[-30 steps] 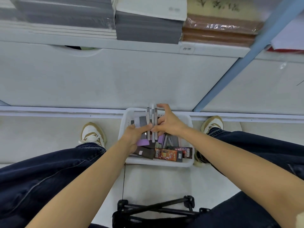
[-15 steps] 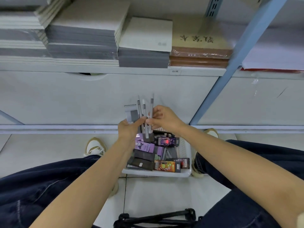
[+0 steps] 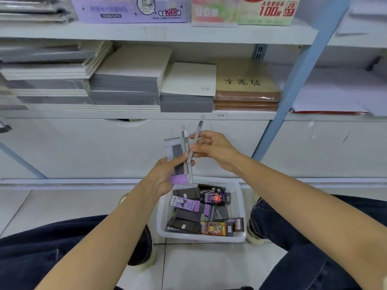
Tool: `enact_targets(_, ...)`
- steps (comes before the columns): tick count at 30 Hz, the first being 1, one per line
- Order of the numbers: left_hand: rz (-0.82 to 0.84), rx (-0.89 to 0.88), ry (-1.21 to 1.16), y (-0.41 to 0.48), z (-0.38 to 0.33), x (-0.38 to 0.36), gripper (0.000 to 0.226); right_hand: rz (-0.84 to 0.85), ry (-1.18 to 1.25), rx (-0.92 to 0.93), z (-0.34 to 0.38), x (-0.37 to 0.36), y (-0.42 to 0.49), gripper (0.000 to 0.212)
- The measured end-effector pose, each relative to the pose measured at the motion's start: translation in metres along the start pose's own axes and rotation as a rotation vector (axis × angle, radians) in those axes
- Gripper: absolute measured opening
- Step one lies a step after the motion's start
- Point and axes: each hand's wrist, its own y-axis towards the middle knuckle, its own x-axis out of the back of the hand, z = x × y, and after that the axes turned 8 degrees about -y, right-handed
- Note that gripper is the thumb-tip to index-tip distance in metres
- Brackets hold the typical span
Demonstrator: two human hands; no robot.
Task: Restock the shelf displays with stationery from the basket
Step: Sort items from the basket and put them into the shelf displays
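A slim grey plastic pen [image 3: 195,141] was held with its long axis nearly vertical and its upper end leaning slightly rightward. It was pinched between the thumb and fingers of the right hand [image 3: 213,148]. Just left of that pinch, two grey-and-white pens [image 3: 185,147] and a flat grey-and-purple packet [image 3: 174,150] were gripped upright in the left hand [image 3: 167,174]. Below both grips, a white perforated plastic basket [image 3: 201,238] was filled with small printed boxes [image 3: 188,203].

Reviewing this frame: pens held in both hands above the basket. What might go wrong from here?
1. The left hand grips two pens and a flat packet in one bunch; that crowded grip may let one slide out, into the basket below or onto the floor tiles.
2. The right hand only pinches a single pen at its fingertips, lower end close against the left bunch; pulling it away could knock the others loose.
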Motion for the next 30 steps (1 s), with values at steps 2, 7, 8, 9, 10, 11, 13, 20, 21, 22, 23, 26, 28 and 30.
enact_targets(2, 0.037, 0.039, -0.007, -0.005, -0.008, -0.001, 0.032, 0.009, 0.02, 0.016, 0.009, -0.001, -0.001, 0.033)
enact_targets(7, 0.116, 0.093, -0.046, -0.013, -0.024, -0.007, 0.016, 0.065, 0.007, 0.059, 0.033, 0.002, -0.001, 0.036)
enact_targets(8, 0.134, 0.108, -0.062, -0.014, -0.027, -0.009, 0.017, 0.069, -0.012, 0.062, 0.038, 0.004, -0.001, 0.039)
enact_targets(9, 0.148, 0.122, -0.066, -0.015, -0.03, -0.011, 0.017, 0.073, -0.016, 0.06, 0.043, 0.006, -0.001, 0.043)
enact_targets(10, 0.157, 0.129, -0.055, -0.016, -0.033, -0.014, 0.017, 0.082, 0.003, 0.054, 0.048, 0.008, -0.001, 0.047)
enact_targets(11, 0.158, 0.127, -0.04, -0.017, -0.035, -0.017, 0.018, 0.096, 0.021, 0.052, 0.052, 0.01, -0.001, 0.049)
enact_targets(13, 0.129, 0.087, -0.003, -0.017, -0.04, -0.025, 0.022, 0.113, 0.03, 0.057, 0.059, 0.015, -0.001, 0.047)
enact_targets(20, 0.066, -0.16, 0.175, -0.014, -0.061, -0.052, 0.028, -0.229, 0.042, 0.128, 0.095, 0.042, 0.008, 0.023)
enact_targets(21, 0.072, -0.19, 0.193, -0.015, -0.066, -0.057, 0.028, -0.242, 0.021, 0.14, 0.102, 0.047, 0.008, 0.024)
enact_targets(22, 0.081, -0.223, 0.21, -0.016, -0.07, -0.062, 0.028, -0.236, 0.003, 0.154, 0.108, 0.052, 0.008, 0.024)
enact_targets(23, 0.092, -0.259, 0.227, -0.016, -0.075, -0.068, 0.027, -0.226, -0.021, 0.175, 0.117, 0.057, 0.007, 0.024)
enact_targets(26, 0.112, -0.363, 0.265, -0.019, -0.097, -0.09, 0.026, -0.197, -0.088, 0.264, 0.15, 0.073, 0.002, 0.02)
enact_targets(28, 0.126, -0.421, 0.277, -0.023, -0.116, -0.106, 0.033, -0.185, -0.103, 0.344, 0.178, 0.085, -0.002, 0.015)
enact_targets(30, 0.159, -0.474, 0.267, -0.027, -0.136, -0.123, 0.031, -0.211, -0.096, 0.443, 0.208, 0.1, -0.004, 0.011)
